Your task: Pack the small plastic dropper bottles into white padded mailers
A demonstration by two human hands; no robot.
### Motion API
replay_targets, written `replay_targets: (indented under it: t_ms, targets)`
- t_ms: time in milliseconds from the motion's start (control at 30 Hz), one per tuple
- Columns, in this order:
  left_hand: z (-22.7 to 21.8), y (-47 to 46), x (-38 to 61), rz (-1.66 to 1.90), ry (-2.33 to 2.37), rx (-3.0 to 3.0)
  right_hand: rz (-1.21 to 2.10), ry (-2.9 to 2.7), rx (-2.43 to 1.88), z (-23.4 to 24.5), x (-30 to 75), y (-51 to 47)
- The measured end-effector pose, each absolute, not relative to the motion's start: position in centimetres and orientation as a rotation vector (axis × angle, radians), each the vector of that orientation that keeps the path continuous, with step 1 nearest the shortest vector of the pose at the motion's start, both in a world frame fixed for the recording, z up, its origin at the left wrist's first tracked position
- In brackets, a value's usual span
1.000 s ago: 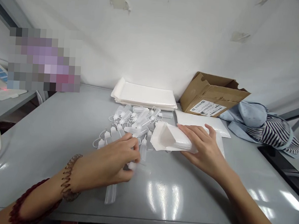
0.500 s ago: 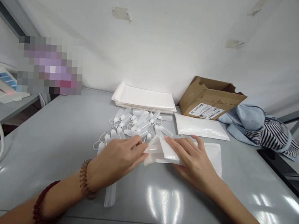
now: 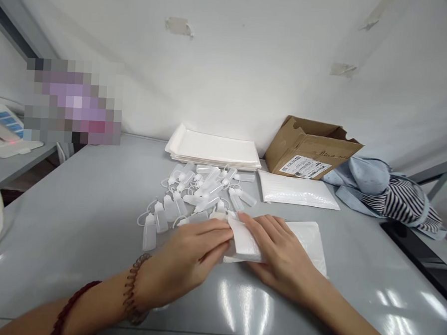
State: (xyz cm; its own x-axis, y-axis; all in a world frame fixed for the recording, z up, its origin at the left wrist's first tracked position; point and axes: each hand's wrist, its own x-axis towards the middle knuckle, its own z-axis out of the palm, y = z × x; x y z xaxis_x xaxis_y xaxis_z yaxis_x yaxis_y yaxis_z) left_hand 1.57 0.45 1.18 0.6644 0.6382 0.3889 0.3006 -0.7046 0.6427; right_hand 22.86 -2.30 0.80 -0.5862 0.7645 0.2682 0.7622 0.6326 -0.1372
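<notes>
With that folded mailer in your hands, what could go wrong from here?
The left hand sits right beside the loose plastic dropper bottles, so a careless move might scatter them. The folded white padded envelope, pressed by the right hand, could spring open if released, or slide on the glossy grey table.

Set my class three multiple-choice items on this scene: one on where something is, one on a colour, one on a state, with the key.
1. Where is the white mailer?
A. On the floor
B. Between the left hand and right hand
C. Under the table

2. What colour are the small bottles?
A. Translucent white
B. Bright red
C. Solid black

3. What state is the cardboard box in?
A. Taped shut
B. Crushed flat
C. Open

Answers:
1. B: both hands rest on it.
2. A: the plastic shows pale and see-through.
3. C: its flaps stand apart.
</notes>
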Motion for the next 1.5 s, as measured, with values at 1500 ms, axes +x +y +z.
replay_targets:
  t_ms: [1500]
  targets:
    - [4.3,3.1,-1.2,-0.046,0.858,1.539,-0.008,-2.558,-1.234,1.0,23.1,-2.2]
